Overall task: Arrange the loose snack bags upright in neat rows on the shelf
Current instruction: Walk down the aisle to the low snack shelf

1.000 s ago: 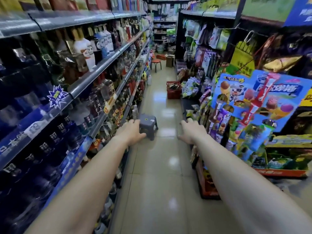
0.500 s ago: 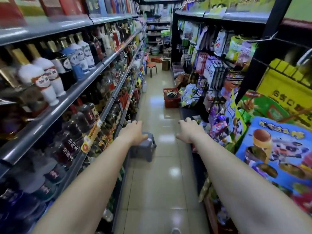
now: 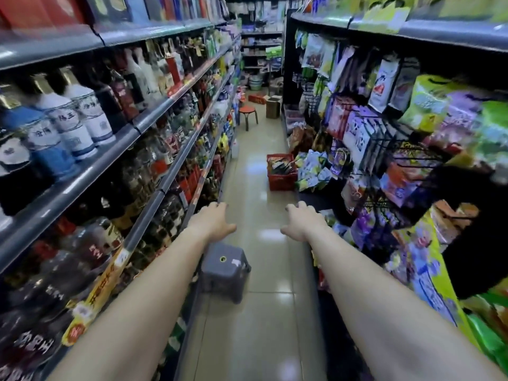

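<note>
Heaped on the low right-hand shelf, well ahead of both hands: loose snack bags, glossy, pale blue and white with yellow-green patches. Tumbled and tilted every way, no shared long axis. Just beside the heap, on the floor, a red basket holding dark flat packets. Left hand and right hand stretched forward, fingers relaxed, gripping nothing. Below the left hand, a grey stool.

Snack bags at right blurred; grey stool partly behind left forearm.
</note>
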`<state>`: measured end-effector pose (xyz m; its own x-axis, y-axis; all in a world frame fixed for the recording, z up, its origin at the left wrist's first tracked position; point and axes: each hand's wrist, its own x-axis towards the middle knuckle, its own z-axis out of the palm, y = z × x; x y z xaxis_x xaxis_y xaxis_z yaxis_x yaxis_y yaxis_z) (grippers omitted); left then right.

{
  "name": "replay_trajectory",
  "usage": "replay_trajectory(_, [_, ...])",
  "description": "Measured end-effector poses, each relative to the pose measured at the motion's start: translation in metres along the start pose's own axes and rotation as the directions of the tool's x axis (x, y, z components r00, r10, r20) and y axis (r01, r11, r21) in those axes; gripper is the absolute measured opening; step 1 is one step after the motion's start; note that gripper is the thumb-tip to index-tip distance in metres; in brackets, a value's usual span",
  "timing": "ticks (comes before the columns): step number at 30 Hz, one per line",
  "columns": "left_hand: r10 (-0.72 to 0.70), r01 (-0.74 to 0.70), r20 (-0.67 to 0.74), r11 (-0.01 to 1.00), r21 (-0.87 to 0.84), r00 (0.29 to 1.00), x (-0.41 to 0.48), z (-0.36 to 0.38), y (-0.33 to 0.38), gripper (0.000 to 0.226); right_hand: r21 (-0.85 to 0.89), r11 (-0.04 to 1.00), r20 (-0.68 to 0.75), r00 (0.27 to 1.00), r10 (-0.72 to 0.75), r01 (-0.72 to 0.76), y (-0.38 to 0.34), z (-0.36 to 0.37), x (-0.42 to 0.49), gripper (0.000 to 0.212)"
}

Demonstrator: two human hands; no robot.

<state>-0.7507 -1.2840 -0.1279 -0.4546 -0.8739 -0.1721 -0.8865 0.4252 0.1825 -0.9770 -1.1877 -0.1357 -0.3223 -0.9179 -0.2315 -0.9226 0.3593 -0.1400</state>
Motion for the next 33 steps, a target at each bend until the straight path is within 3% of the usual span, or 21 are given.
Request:
replay_trajectory(9, [0.128,-0.129,0.043,0.992,0.012,0.991,0.214,-0.015,0.003,0.077,0.018,0.989,0.025,0.989,0.146,-0.146,0.025,-0.024,0.171,0.067])
replay_trajectory(17, [0.324,-0.332,0.097,0.94,0.075,0.941,0.393,-0.036,0.041,0.076,0.109,0.937,0.046,0.943,0.329,-0.332,0.062,-0.053,0.293,0.063])
replay_trajectory(28, [0.539,-0.573,0.262,0.817,0.069,0.8,0.554,0.005,0.188,0.076,0.201,0.785,0.108,0.809,0.577,-0.587,0.192,-0.041,0.379,0.071])
replay_trajectory(33, [0.64,-0.723,0.387,0.682,0.115,0.664,0.575,0.024,0.244,0.077,0.293,0.666,0.129,0.719,0.683,-0.686,0.225,-0.037,0.378,0.072])
